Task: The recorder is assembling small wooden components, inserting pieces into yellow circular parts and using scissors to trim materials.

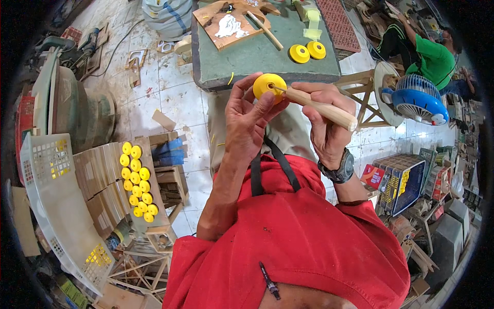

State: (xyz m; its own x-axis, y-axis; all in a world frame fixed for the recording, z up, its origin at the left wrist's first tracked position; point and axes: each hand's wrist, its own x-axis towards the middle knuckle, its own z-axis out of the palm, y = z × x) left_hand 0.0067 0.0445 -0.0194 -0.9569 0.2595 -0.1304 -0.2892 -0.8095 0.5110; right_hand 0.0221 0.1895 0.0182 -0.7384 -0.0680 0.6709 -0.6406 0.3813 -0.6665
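Note:
In front of my chest, my left hand [246,121] grips a round yellow wheel [264,82] with a small hole at its centre. Closed around a thick pale wooden handle, my right hand [329,116] holds an awl-like tool [324,109]. Its thin metal tip meets the wheel at the centre hole; how deep it goes I cannot tell. Two more yellow wheels [299,53] lie on the green-topped table [231,64] just beyond my hands.
On the table lie a wooden board [221,36] with a white smear and a wooden stick [265,31]. Several yellow wheels [136,165] stand in rows at left, beside a white plastic crate [56,201]. At right are a blue fan [419,98] and a person in green [432,56].

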